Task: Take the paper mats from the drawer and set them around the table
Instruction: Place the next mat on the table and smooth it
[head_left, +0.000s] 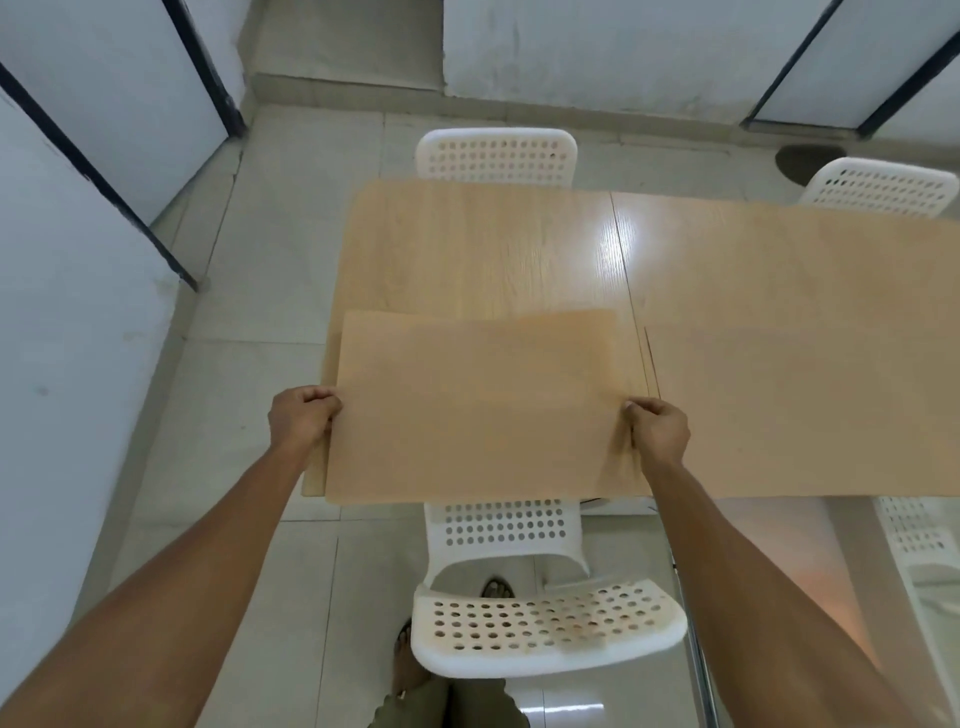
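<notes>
Head view looking pretty much straight down: both hands are pinched onto one paper mat (475, 410), the left hand (301, 418) closed on its left short edge and the right hand (658, 428) closed on the right short edge, thumbs on top as far as I can tell. The mat sits in the middle of the frame with its long axis running left to right, so it spans straight between the two grips and neither hand is really nearer than the other. It's over the near left corner of the table (493, 249), and its near edge hangs a bit past the table's edge, above the white chair (545, 623) at the bottom of the frame. Can't tell if it's already lying flat on the wood or hovering just over it, the colours blend. My guess is this is the placing step for this seat: nudge it toward the upper part of the frame until it's fully on the table, then let go.
</notes>
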